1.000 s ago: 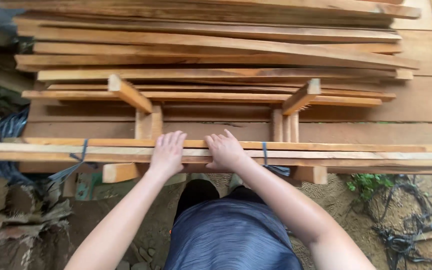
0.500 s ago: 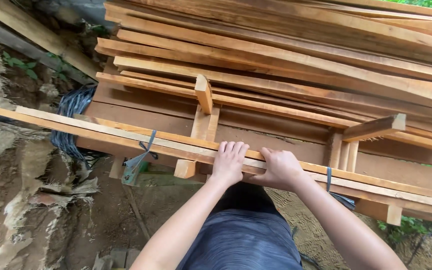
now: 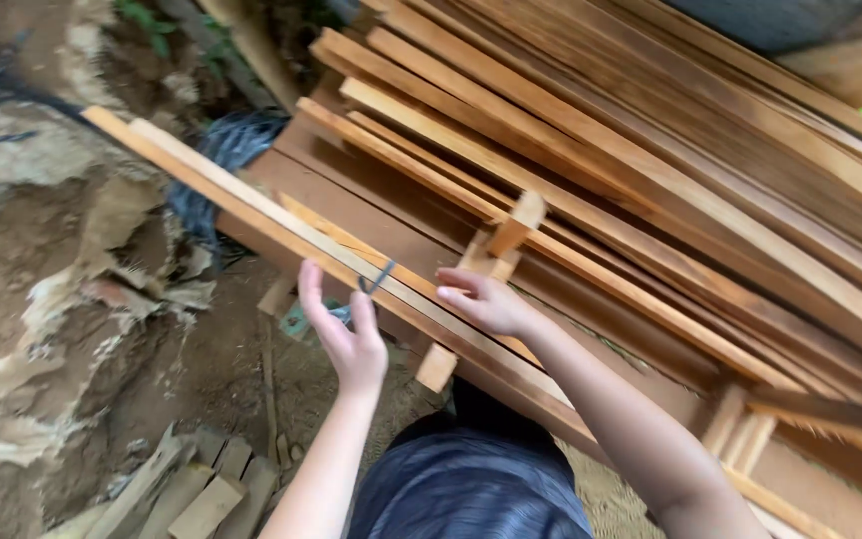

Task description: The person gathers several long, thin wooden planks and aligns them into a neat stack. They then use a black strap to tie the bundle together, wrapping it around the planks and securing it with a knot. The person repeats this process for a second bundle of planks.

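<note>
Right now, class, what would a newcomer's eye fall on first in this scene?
First, the big stack of planks running diagonally across the upper right. Next, the two bare hands at centre: the left hand open just off the front plank, the right hand over it by a dark strap. Bare earth and wood scraps fill the lower left.
</note>
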